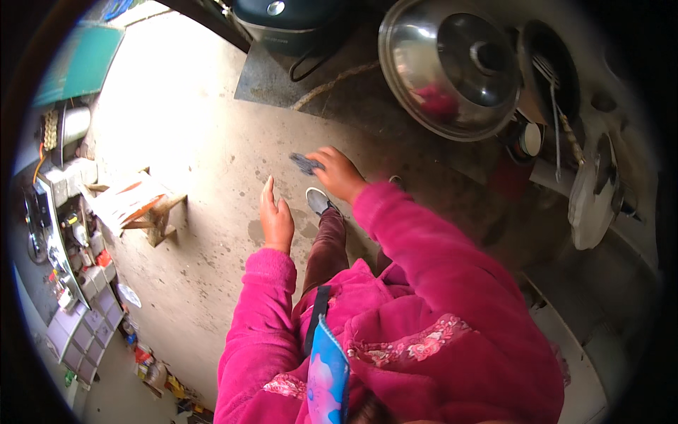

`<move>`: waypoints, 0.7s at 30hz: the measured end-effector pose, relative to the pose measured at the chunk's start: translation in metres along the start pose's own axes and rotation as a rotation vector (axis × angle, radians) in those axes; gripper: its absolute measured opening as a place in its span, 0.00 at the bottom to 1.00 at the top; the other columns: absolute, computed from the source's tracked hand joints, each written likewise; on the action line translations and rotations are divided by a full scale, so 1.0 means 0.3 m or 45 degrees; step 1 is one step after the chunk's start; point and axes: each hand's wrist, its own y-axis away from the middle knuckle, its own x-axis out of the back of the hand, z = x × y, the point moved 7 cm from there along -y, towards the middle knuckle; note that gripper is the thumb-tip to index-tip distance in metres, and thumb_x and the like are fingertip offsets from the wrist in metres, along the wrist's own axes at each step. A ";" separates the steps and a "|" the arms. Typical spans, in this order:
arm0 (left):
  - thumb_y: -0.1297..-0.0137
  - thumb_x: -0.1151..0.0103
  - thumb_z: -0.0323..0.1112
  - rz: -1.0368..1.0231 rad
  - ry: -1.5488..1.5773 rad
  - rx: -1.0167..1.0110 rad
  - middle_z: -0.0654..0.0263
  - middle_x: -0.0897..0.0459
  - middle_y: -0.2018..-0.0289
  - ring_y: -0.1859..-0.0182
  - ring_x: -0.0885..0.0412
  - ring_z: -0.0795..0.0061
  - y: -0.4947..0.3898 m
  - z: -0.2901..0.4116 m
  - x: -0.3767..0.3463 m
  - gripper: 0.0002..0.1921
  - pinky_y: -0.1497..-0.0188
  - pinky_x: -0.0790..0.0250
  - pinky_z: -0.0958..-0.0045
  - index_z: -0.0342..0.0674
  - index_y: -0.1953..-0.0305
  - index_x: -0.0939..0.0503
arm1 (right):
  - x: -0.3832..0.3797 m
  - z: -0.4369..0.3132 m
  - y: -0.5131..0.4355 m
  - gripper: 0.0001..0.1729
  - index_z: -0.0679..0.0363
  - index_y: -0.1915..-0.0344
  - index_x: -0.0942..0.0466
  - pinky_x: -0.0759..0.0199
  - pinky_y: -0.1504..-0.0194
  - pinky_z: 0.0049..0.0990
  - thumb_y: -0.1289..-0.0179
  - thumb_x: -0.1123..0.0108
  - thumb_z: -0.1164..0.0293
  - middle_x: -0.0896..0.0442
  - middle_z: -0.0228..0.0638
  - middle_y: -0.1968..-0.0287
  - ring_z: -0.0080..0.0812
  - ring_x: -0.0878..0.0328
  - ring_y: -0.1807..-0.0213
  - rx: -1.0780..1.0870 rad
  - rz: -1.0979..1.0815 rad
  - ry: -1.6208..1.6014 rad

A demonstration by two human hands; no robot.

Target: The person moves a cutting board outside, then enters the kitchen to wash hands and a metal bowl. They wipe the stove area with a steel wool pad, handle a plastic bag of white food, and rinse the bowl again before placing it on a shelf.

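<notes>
My right hand (339,172) grips a dark grey scouring pad (306,163) in front of me, above the concrete floor (222,297). To its left, my left hand (277,220) is raised with nothing in it, thumb apart from the extended fingers. A gap separates the left hand from the pad. Below both hands show my shoe (318,200) and dark trouser leg (328,241). Pink sleeves cover both my arms.
A large metal lid (418,69) with a glass centre stands at upper right, beside a dark pan (551,58) holding utensils. A dark appliance (286,21) is at the top. On the left are a wooden stool (137,204) and a shelf with several bottles (79,233).
</notes>
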 end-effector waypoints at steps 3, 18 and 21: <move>0.36 0.53 0.25 -0.301 0.306 0.107 0.52 0.34 0.38 0.39 0.32 0.62 0.073 0.099 -0.076 0.26 0.38 0.40 0.68 0.38 0.35 0.39 | 0.219 0.011 0.250 0.18 0.64 0.51 0.27 0.33 0.49 0.32 0.43 0.42 0.76 0.24 0.44 0.55 0.42 0.26 0.51 -0.418 0.124 -0.086; 0.41 0.48 0.28 -1.612 0.443 -0.038 0.55 0.30 0.44 0.46 0.27 0.67 0.599 1.165 -0.934 0.34 0.49 0.30 0.71 0.40 0.33 0.47 | 1.188 -0.160 1.210 0.25 0.62 0.38 0.36 0.34 0.44 0.27 0.30 0.50 0.61 0.26 0.38 0.48 0.27 0.30 0.46 -0.559 1.032 -0.951; 0.42 0.39 0.31 -1.505 0.368 -0.250 0.54 0.28 0.45 0.46 0.27 0.65 0.662 1.332 -1.173 0.31 0.48 0.30 0.65 0.36 0.38 0.38 | 1.427 -0.089 1.565 0.23 0.60 0.41 0.34 0.32 0.48 0.26 0.29 0.52 0.58 0.25 0.36 0.50 0.25 0.27 0.52 -0.640 1.277 -1.066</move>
